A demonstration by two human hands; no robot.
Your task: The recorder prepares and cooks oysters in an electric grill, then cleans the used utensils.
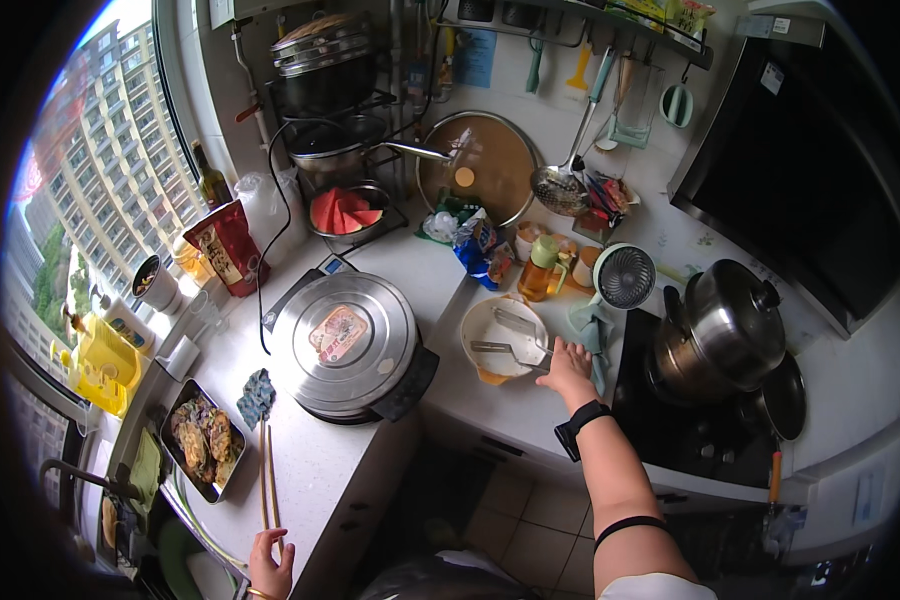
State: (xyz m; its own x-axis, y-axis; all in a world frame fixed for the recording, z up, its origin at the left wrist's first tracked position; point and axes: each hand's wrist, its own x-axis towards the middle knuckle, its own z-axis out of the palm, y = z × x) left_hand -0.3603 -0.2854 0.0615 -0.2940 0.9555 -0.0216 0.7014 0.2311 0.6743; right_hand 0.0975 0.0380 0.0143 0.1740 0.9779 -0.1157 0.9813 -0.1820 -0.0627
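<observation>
My right hand (pixel 569 369) reaches over the right side of a white bowl with tan handles (pixel 480 337), its fingers at the end of metal tongs (pixel 506 352) that lie across the bowl; whether it grips them is hard to tell. My left hand (pixel 271 562) is at the near counter edge, by the lower ends of wooden chopsticks (pixel 265 480); its hold on them is unclear. Their far tips meet a crumpled patterned cloth (pixel 256 397). Left of them is a metal tray (pixel 229 480) of browned food (pixel 204 442). A round electric griddle with a steel lid (pixel 375 315) stands between my hands.
A steel pot (pixel 720 330) and a frying pan (pixel 784 397) stand on the black cooktop (pixel 630 420) at right. Behind the bowl are an oil bottle (pixel 541 270) and a small fan (pixel 624 276). A black cable (pixel 261 300) runs down beside the griddle. Watermelon slices (pixel 341 212) sit behind it.
</observation>
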